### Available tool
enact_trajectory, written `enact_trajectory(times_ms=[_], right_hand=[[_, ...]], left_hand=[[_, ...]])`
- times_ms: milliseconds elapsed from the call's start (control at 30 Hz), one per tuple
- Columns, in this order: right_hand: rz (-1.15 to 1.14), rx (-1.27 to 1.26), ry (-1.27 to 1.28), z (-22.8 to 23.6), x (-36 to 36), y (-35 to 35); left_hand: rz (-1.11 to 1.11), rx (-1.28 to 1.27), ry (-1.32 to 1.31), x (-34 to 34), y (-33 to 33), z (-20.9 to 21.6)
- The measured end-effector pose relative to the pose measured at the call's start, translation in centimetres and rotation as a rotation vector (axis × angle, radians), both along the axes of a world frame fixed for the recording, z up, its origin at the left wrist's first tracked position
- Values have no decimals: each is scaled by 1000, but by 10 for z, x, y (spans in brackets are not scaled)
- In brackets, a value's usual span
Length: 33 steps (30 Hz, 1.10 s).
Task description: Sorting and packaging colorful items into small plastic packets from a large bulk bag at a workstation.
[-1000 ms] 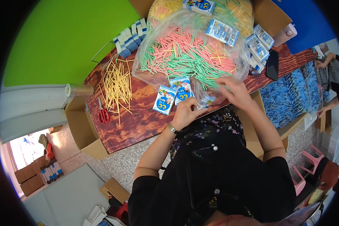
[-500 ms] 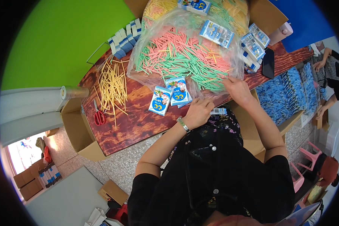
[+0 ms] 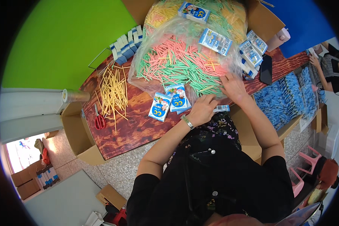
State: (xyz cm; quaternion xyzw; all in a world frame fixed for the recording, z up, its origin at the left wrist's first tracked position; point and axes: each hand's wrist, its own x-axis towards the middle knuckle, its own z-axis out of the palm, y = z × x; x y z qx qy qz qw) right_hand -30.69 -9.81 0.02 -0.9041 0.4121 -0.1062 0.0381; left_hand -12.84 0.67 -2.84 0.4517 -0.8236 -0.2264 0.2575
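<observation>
A large clear plastic bag (image 3: 139, 78) lies spread on the table, heaped with thin pink and green sticks (image 3: 177, 62). At the heap's right edge, the bent fingers of my right hand (image 3: 232, 87) close on sticks; their tips are partly hidden. My left hand (image 3: 202, 110) is curled at the table's front edge, beside the near side of the bag. From under it sticks out a small blue-and-white packet (image 3: 222, 108), mostly covered by the hand. Left of my left hand lie flat blue-and-white packets (image 3: 160, 107), some overlapping.
Loose yellow sticks (image 3: 113, 92) and red-handled scissors (image 3: 100, 119) lie on the left of the table (image 3: 139, 130). Packets (image 3: 215, 41) rest on the bag. Right are stacked packets (image 3: 251, 52), a phone (image 3: 266, 69) and a box of blue packaging (image 3: 277, 101). Another person (image 3: 329, 69) is far right.
My right hand has shifted slightly, its fingers now bent further over the sticks. My left hand has moved a little right and forward, the small packet with it. The view has shifted slightly.
</observation>
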Motion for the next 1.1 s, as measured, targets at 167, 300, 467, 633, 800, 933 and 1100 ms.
enact_trajectory(times_ms=[167,300,467,633,800,933,1100], right_hand=[[25,-112,90,-7,7,-4],[50,-186,56,-15,5,-5],[107,-176,88,-19,-1,-18],[34,-48,12,6,6,-17],[-3,-27,-84,19,6,-24],[24,-18,-185,26,11,-36],[-66,218,-301,53,21,-35]], left_hand=[[15,11,74,1,-1,-2],[6,33,88,3,-1,0],[10,45,117,3,-5,0],[25,39,153,5,-5,1],[26,71,197,7,-6,5],[21,109,259,11,-13,4],[74,192,363,20,-15,6]])
